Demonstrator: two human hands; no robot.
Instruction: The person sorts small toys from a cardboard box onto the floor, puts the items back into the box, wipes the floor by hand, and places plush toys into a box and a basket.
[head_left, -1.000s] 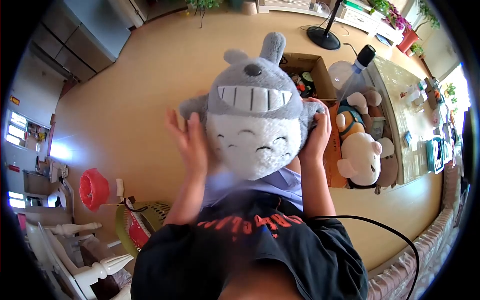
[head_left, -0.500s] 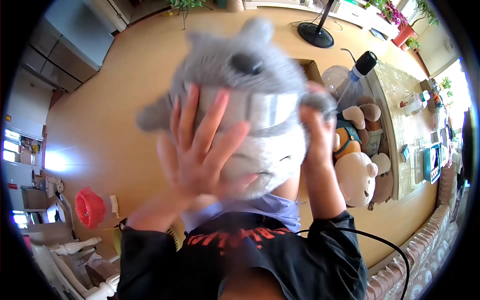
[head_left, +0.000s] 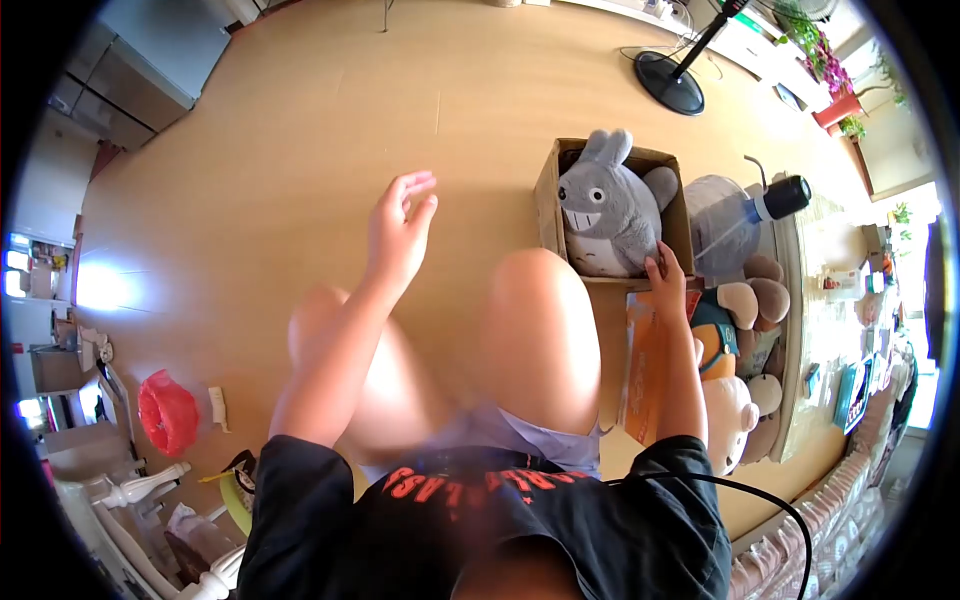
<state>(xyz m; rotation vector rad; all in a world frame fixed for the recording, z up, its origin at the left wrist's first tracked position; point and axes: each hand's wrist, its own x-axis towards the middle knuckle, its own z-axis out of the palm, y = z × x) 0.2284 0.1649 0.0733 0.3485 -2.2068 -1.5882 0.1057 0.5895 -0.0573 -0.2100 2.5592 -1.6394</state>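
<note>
A grey plush toy (head_left: 625,205) with pointed ears, round eyes and a wide toothy grin sits upright in an open cardboard box (head_left: 549,215) on the floor. My right hand (head_left: 668,274) is at the near right corner of the box, its fingers over the rim and touching the plush's lower side. Its thumb and fingers look apart. My left hand (head_left: 400,225) is raised over the floor, left of the box, with loosely bent fingers and nothing in it.
Several other plush toys (head_left: 727,415) lie along the low table (head_left: 815,300) at right. An orange flat piece (head_left: 640,365) is under my right forearm. A water jug with a pump (head_left: 780,198) stands behind the box; a fan base (head_left: 668,82) is farther back. A red bag (head_left: 168,412) lies left.
The grey plush, held up between both hands before, is now down in the box. My left hand has come off it; my right hand has moved down beside it. The view has shifted.
</note>
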